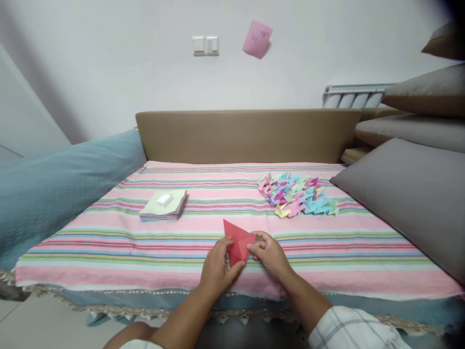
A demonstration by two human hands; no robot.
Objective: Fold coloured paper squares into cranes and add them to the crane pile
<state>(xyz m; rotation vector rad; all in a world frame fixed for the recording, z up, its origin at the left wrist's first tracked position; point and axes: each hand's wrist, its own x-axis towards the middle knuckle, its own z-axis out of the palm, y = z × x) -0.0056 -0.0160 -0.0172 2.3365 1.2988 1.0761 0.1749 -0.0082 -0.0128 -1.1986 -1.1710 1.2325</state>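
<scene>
A red sheet of origami paper (238,240), folded to a kite-like shape with a point at the upper left, is between my two hands over the striped cloth. My left hand (218,264) grips its left and lower edges, with the thumb at the bottom corner. On the other side my right hand (268,253) pinches the right corner between thumb and fingers. Beyond my right hand lies a group of several folded paper cranes (296,196) in pink, blue, purple, green and yellow. Farther left is a stack of paper sheets (170,208) with a small white box (164,199) on top.
A striped cloth (127,242) covers the seat. Grey cushions (407,189) are piled at the right, and a blue-covered armrest (72,179) rises at the left. Behind stands a brown backrest (247,138). Wall switches (205,46) and a pink note (257,39) are above.
</scene>
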